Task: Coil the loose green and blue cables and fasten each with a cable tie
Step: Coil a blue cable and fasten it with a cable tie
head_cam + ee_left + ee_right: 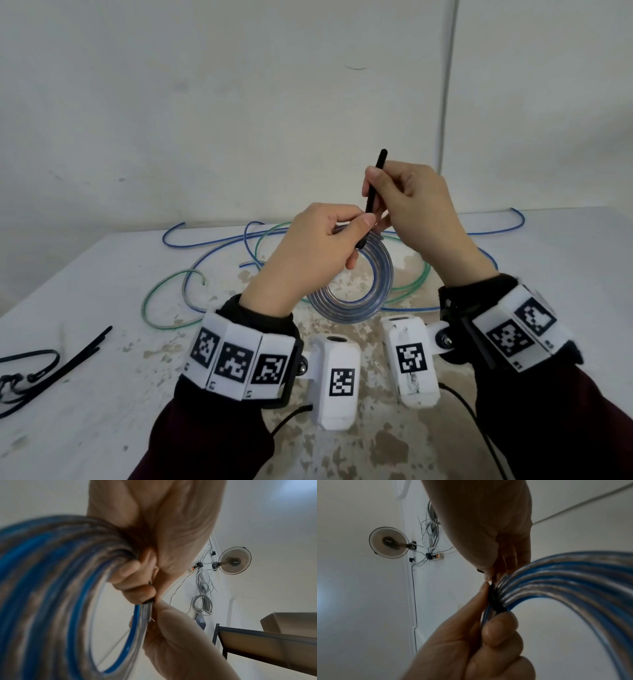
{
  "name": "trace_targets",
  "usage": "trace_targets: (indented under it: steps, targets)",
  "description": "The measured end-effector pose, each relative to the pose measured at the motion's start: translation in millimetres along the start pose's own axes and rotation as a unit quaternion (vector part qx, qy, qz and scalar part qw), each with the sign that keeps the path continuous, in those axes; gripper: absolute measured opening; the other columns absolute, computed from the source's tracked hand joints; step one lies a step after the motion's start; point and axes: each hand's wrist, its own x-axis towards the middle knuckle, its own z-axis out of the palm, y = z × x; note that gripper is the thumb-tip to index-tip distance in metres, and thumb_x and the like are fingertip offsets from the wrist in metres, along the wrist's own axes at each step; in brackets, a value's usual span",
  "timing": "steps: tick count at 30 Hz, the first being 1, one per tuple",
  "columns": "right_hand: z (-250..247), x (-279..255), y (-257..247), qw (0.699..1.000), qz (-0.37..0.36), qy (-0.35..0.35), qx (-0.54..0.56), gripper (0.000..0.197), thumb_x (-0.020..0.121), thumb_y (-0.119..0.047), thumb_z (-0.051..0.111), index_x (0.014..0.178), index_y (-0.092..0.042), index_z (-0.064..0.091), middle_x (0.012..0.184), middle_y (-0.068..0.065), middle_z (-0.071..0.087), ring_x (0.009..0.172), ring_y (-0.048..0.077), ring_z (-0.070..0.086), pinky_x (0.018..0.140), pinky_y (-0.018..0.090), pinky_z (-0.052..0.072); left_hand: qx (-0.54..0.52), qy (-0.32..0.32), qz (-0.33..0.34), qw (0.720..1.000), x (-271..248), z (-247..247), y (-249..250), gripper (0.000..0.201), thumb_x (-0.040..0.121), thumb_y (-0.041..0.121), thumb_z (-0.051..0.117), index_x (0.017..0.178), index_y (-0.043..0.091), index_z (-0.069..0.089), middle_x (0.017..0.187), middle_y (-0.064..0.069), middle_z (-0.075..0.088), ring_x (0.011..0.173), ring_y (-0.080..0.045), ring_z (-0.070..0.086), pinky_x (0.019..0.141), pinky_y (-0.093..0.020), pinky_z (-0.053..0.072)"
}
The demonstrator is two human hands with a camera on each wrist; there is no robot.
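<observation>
A blue cable coil point(363, 301) hangs above the table, and my left hand point(354, 228) grips its top with curled fingers and thumb. A black cable tie point(376, 178) wraps the coil at that spot, its tail pointing up. My right hand point(378, 193) pinches that tail just above the left thumb. In the right wrist view the tie point(494, 601) bands the coil point(573, 577) under the left thumb. In the left wrist view the coil point(51, 588) is blurred. A loose green cable point(161, 291) lies uncoiled on the table behind.
Another loose blue cable point(191, 245) sprawls across the back of the white table point(102, 428), tangled with the green one. Several spare black cable ties point(78, 353) lie at the left edge. A wall stands close behind the table.
</observation>
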Motion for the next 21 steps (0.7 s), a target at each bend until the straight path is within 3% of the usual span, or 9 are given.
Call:
trace_targets:
  steps: [3, 6, 8, 11, 14, 17, 21]
  targets:
    - [-2.3, -1.2, -5.8, 1.0, -0.009, -0.01, 0.009, 0.032, 0.1, -0.016, 0.045, 0.071, -0.013, 0.058, 0.057, 0.0, 0.059, 0.051, 0.007, 0.059, 0.057, 0.023, 0.053, -0.057, -0.036, -0.028, 0.997, 0.2, -3.2, -1.3, 0.029, 0.099, 0.027, 0.047, 0.093, 0.011, 0.071, 0.05, -0.004, 0.049, 0.033, -0.012, 0.035, 0.039, -0.018, 0.03]
    - [-2.6, -3.2, -20.7, 0.974, 0.0, -0.083, 0.21, 0.031, 0.102, -0.013, 0.037, 0.077, -0.009, 0.055, 0.069, 0.004, 0.064, 0.07, 0.018, 0.065, 0.07, 0.028, 0.053, -0.147, -0.039, -0.03, 0.988, -0.1, -14.1, -2.5, 0.023, 0.098, 0.024, 0.048, 0.095, 0.016, 0.07, 0.052, -0.002, 0.046, 0.035, -0.01, 0.034, 0.038, -0.019, 0.036]
    - [1.2, -5.0, -27.8, 0.949, 0.025, -0.107, 0.297, 0.033, 0.103, -0.015, 0.032, 0.076, -0.01, 0.049, 0.062, -0.001, 0.056, 0.065, 0.017, 0.06, 0.065, 0.029, 0.043, -0.155, -0.025, -0.015, 0.987, -1.1, -20.3, -1.8, 0.018, 0.096, 0.021, 0.052, 0.093, 0.017, 0.07, 0.052, 0.001, 0.042, 0.042, -0.011, 0.032, 0.036, -0.019, 0.032]
    - [1.6, -4.0, -29.4, 0.924, 0.072, -0.104, 0.36, 0.035, 0.104, -0.021, 0.031, 0.071, -0.014, 0.039, 0.054, -0.006, 0.034, 0.049, 0.01, 0.039, 0.057, 0.026, 0.023, -0.101, -0.048, 0.012, 0.994, -6.1, -17.7, 6.1, 0.019, 0.095, 0.021, 0.052, 0.097, 0.013, 0.069, 0.051, -0.001, 0.038, 0.043, -0.015, 0.025, 0.037, -0.018, 0.025]
    - [-2.4, -4.9, -32.7, 0.934, 0.071, -0.098, 0.335, 0.037, 0.104, -0.021, 0.031, 0.068, -0.014, 0.036, 0.053, -0.008, 0.027, 0.047, 0.009, 0.024, 0.045, 0.021, 0.019, -0.039, -0.056, 0.055, 0.996, -9.6, -13.1, 16.2, 0.022, 0.096, 0.022, 0.053, 0.091, 0.01, 0.07, 0.049, 0.0, 0.034, 0.04, -0.014, 0.024, 0.039, -0.017, 0.022]
    - [-5.9, -8.6, -39.2, 0.942, 0.07, -0.077, 0.321, 0.038, 0.104, -0.022, 0.033, 0.067, -0.015, 0.035, 0.053, -0.007, 0.022, 0.045, 0.009, 0.021, 0.046, 0.024, 0.013, 0.029, -0.024, 0.128, 0.991, -12.6, -13.0, 21.3, 0.022, 0.096, 0.02, 0.055, 0.088, 0.006, 0.071, 0.045, 0.009, 0.034, 0.04, -0.006, 0.027, 0.043, -0.015, 0.024]
    - [-3.9, -9.0, -38.7, 0.953, 0.069, -0.041, 0.293, 0.038, 0.104, -0.022, 0.034, 0.066, -0.015, 0.036, 0.051, -0.007, 0.022, 0.043, 0.007, 0.02, 0.042, 0.02, 0.016, 0.122, -0.009, 0.183, 0.976, -15.2, -9.2, 26.3, 0.025, 0.094, 0.024, 0.055, 0.084, 0.008, 0.071, 0.05, 0.007, 0.038, 0.046, -0.007, 0.029, 0.048, -0.02, 0.023]
